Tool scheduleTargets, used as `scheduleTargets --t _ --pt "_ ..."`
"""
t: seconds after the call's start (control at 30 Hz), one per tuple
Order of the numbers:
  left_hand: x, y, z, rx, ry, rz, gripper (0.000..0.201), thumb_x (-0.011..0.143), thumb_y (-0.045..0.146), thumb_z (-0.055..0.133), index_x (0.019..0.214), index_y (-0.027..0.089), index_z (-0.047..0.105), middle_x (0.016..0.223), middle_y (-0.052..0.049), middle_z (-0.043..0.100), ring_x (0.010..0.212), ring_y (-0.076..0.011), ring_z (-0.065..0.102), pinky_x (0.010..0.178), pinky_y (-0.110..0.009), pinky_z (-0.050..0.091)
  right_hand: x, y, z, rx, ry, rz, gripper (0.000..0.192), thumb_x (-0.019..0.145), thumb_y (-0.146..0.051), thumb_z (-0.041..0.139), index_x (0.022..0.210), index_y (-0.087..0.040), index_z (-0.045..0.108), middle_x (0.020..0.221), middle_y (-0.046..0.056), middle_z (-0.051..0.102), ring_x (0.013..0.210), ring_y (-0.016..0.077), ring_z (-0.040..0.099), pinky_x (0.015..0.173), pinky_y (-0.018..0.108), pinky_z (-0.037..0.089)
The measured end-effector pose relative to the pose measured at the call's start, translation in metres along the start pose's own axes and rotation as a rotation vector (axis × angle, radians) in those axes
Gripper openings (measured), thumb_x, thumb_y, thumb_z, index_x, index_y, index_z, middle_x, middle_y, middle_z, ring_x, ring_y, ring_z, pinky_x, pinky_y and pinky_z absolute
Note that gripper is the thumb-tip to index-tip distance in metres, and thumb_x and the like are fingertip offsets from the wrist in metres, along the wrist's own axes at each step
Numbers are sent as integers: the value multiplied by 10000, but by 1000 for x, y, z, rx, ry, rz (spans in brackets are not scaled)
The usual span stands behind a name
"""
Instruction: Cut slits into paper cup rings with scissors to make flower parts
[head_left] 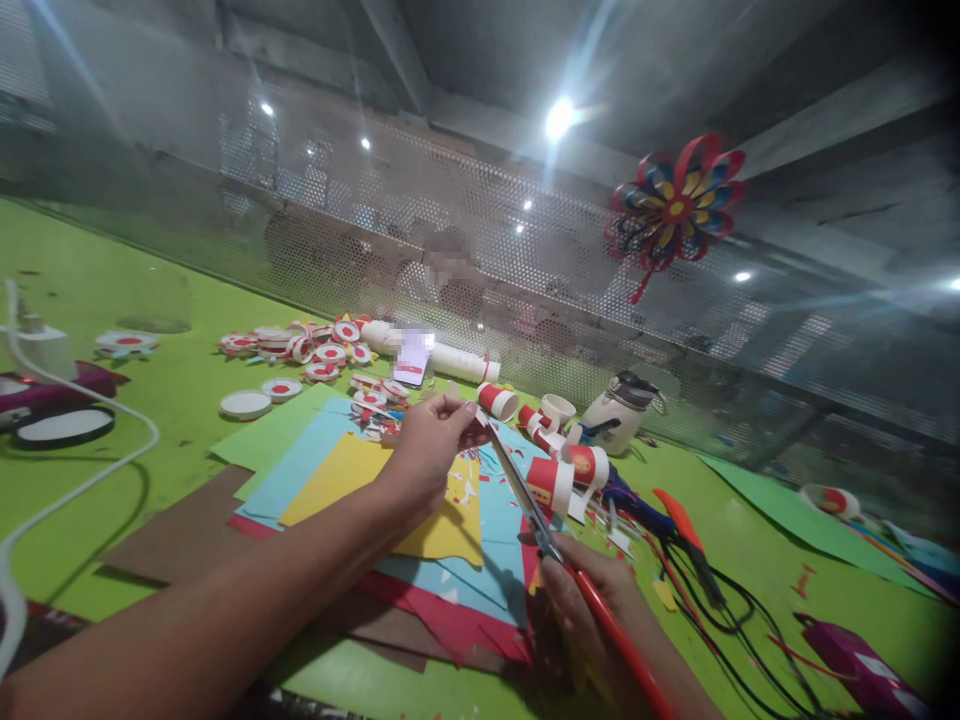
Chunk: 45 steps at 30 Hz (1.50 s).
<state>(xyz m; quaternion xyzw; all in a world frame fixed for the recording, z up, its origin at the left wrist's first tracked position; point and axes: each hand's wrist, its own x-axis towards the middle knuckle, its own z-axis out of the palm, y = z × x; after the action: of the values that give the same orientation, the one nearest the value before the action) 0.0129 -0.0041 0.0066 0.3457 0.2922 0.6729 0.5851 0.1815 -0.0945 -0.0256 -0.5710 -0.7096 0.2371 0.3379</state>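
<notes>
Pinched between thumb and fingertips, the grip of the left hand (433, 440) is closed on a small scrap of pale paper (466, 404), held up above the coloured sheets. The right hand (592, 605) is wrapped around the red handles of a pair of red-handled scissors with grey blades (534, 510), its grip closed on them; the blades slant up and to the left, and their tips meet the scrap just beside the left fingertips. Whether the blades are parted or shut cannot be told.

Under both hands lies a loose stack of coloured paper sheets (442, 525), with yellow on top, light blue and green beneath, red and brown at the bottom, resting on the bright green table (150, 400). Small paper offcuts are scattered over the yellow and blue sheets. Just beyond the scissors stand several small red-and-white paper cups (551, 482), some tipped on their sides. A white jug-shaped container with a dark lid (622, 412) stands behind them. Further left, a heap of round red-and-white paper discs (300, 345) lies near a white cardboard tube (457, 360). A black cable (720, 600) curls on the table to the right of the scissors. A red, blue and yellow paper pinwheel (679, 205) hangs on the perforated metal screen (450, 220) at the back of the table.
</notes>
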Motion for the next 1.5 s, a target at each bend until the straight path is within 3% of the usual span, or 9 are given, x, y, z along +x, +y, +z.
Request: scheduleTargets --t 0.4,0.8,1.13,1.5 --pt "0 -2 -1 10 -2 7 132 735 121 589 641 125 496 590 -30 594 594 -128 606 678 -307 505 0 1 0 30 -19 -5 554 782 -600 421 901 -101 629 498 -69 263 423 97 261 421 233 241" --pt "0 -2 -1 11 9 2 129 729 116 590 646 126 492 592 -21 573 568 -109 578 665 -301 506 0 -3 -5 -28 -55 -46 535 825 -565 402 976 -116 651 459 -18 490 401 144 487 362 224 381" --pt "1 -3 -2 8 11 13 135 700 129 612 621 127 502 585 -23 577 559 -107 573 674 -310 514 -1 -5 -5 -9 -72 -34 539 839 -551 388 995 -101 643 447 -13 521 378 140 493 354 224 380" --pt "2 -3 -3 18 -8 21 138 708 113 596 621 132 490 581 -21 571 553 -111 567 640 -298 500 1 8 -3 -81 18 -66 527 795 -572 437 924 -130 694 516 4 528 476 161 503 431 242 403"
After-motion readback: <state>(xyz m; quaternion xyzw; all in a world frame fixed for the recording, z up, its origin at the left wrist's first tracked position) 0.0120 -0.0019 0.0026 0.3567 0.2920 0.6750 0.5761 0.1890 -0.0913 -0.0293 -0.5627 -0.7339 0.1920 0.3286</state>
